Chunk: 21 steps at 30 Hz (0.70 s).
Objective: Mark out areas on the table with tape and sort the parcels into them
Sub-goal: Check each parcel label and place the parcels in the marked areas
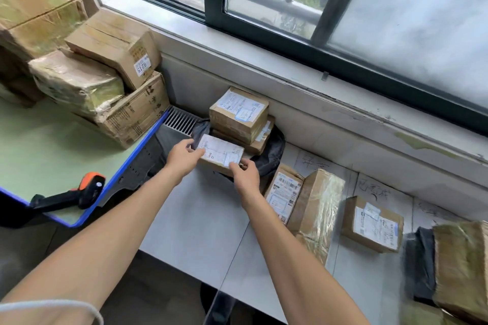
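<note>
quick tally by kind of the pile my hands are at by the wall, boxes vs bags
brown cardboard boxes with white labels: 3 (small held box gripped by left hand and right hand; upper stacked box; lower stacked box)
black plastic bag: 1
total: 4

Counted 2 hands: left hand (184, 159), right hand (247, 177). Got 3 brown boxes at the window wall: top box (239, 111), lower box (261, 140), held box (220, 154). At least 4 more to the right: labelled box (284, 194), taped box (317, 208), small box (373, 223), edge box (462, 266). Left pile (105, 82): at least 4 boxes, upper ones blurred. 2 black bags: middle bag (273, 159), right bag (420, 258). 1 scanner (88, 188). 3 handwritten sheets: left sheet (314, 163), middle sheet (375, 190), right sheet (435, 212).
</note>
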### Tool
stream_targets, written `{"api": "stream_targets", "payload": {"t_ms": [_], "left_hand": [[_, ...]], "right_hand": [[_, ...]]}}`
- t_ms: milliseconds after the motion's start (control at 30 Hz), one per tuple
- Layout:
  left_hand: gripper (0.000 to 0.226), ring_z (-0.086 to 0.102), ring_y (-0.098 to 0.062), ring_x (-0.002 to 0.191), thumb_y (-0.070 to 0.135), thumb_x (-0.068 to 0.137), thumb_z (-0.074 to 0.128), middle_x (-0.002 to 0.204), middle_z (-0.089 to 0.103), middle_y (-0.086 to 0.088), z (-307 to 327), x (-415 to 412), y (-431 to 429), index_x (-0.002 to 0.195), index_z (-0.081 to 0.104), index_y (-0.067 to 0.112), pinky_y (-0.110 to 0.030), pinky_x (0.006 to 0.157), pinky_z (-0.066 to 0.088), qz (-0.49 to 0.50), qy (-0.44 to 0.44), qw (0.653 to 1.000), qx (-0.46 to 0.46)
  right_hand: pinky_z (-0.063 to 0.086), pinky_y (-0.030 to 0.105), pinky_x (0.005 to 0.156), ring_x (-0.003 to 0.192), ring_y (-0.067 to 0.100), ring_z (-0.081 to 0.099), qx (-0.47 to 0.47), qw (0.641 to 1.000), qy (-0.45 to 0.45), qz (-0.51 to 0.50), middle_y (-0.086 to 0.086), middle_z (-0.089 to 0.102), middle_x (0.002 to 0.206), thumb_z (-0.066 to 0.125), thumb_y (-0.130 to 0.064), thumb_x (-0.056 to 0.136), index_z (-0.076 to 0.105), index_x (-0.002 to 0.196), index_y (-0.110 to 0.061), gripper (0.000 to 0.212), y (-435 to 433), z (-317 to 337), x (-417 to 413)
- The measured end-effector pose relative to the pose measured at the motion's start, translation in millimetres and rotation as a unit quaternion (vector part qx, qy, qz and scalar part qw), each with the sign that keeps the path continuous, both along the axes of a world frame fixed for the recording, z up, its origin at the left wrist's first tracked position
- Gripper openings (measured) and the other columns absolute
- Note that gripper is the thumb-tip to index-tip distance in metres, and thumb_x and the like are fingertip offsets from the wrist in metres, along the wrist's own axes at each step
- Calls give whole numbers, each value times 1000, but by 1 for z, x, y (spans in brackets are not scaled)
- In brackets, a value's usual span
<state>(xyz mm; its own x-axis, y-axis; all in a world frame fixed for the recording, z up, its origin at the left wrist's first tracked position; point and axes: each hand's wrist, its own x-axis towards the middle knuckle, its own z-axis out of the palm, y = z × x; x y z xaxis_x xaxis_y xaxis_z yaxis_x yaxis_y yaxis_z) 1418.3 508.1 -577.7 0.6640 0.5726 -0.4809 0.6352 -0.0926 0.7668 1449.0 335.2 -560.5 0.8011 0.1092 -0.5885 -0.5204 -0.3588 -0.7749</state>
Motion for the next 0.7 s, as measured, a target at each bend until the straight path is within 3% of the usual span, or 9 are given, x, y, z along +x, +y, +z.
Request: {"api": "stream_targets", "payload": {"t_ms": [67,167,267,367,433,500,567,700], "left_hand": [[42,57,-16,98,34,85,71,118,63,-2,2,-3,3,124,63,20,-30,79,44,36,-17,999,-21],[15,59,-14,98,31,83,71,111,68,2,17,-6,1,98,72,32,-29,66,48,72,-46,991,-106],[24,67,-23,101,24,88,70,107,72,-4,41,-3,-8,112,70,25,-35,64,57,93,-124,957,-243],[42,68,-26,99,22,92,65,119,69,-10,65,2,-30,132,56,16,-40,76,59,64,-218,901,-368],[41,67,-26,99,20,93,62,120,68,-11,78,7,-55,133,55,13,-38,81,58,16,-236,895,-378],[39,68,-25,92,19,91,64,116,68,-14,91,11,-81,128,59,9,-34,72,60,10,-238,891,-386],[41,71,-22,84,25,83,70,111,71,-13,101,15,-100,119,64,8,-31,63,59,-2,-237,891,-386],[49,71,-20,83,32,76,75,109,73,-11,113,22,-134,119,66,10,-33,63,59,-72,-216,903,-364]], "right_hand": [[45,23,75,91,6,56,28,999,-1,-42,-2,59,115,64,-29,89,55,114,-21,28,-5,0,-2],[57,37,86,101,16,61,92,992,34,-81,3,61,114,68,-30,88,57,111,-16,29,-12,5,-7],[61,34,79,107,25,66,178,975,38,-127,9,62,118,72,-25,87,52,120,-15,40,-19,17,-11],[59,29,72,103,29,70,316,931,45,-178,11,65,121,72,-16,88,41,134,-20,57,-34,35,-15],[58,33,76,108,32,68,372,911,38,-173,13,65,124,71,-12,88,39,137,-23,59,-44,45,-17],[57,37,81,110,29,67,379,915,7,-141,10,66,125,69,-11,90,49,133,-19,48,-58,53,-18],[56,37,84,105,23,67,362,924,-4,-128,7,69,121,64,-20,94,56,128,-18,35,-77,62,-17],[54,34,84,99,18,64,328,931,-6,-156,4,72,111,52,-36,99,67,116,-20,28,-129,74,-10]]}}
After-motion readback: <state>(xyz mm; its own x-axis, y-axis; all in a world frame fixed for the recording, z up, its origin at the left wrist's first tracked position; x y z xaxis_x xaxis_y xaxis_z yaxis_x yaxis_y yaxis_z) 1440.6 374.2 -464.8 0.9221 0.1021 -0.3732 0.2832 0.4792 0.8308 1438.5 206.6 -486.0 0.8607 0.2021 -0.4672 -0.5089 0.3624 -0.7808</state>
